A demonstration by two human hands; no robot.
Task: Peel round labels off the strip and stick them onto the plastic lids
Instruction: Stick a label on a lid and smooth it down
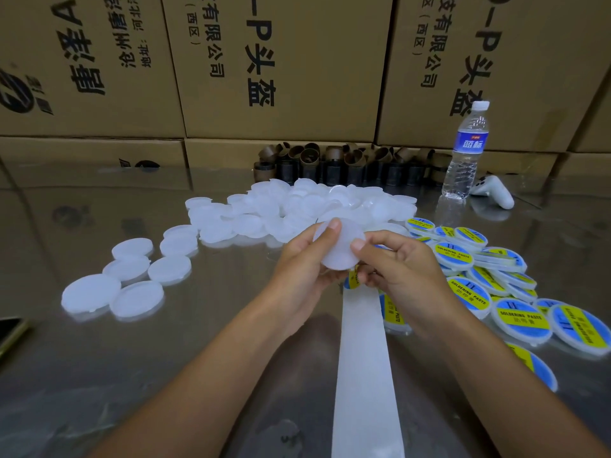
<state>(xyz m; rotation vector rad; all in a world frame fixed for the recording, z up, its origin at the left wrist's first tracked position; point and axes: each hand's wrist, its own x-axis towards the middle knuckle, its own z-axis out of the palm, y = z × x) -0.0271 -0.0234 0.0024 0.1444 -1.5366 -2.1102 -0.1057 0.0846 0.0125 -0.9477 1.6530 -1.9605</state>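
Both hands hold one plain white plastic lid [339, 247] above the table's middle. My left hand [305, 259] grips its left edge, thumb on top. My right hand [396, 262] pinches its right edge with the thumb. Under the lid, between the hands, a blue and yellow round label [353, 280] peeks out at the top of the white backing strip [363, 368]; which fingers hold it is hidden. The strip runs down to the bottom edge. A heap of unlabelled white lids [297, 206] lies behind. Labelled lids [469, 292] are piled at the right.
Several loose white lids [132, 279] lie at the left on the shiny metal table [82, 375]. A water bottle [464, 150] and a white controller [494, 193] stand at the back right. Brown cardboard cores [347, 166] line the back, before a wall of cardboard boxes [281, 61]. A dark phone-like edge [10, 328] shows at the left.
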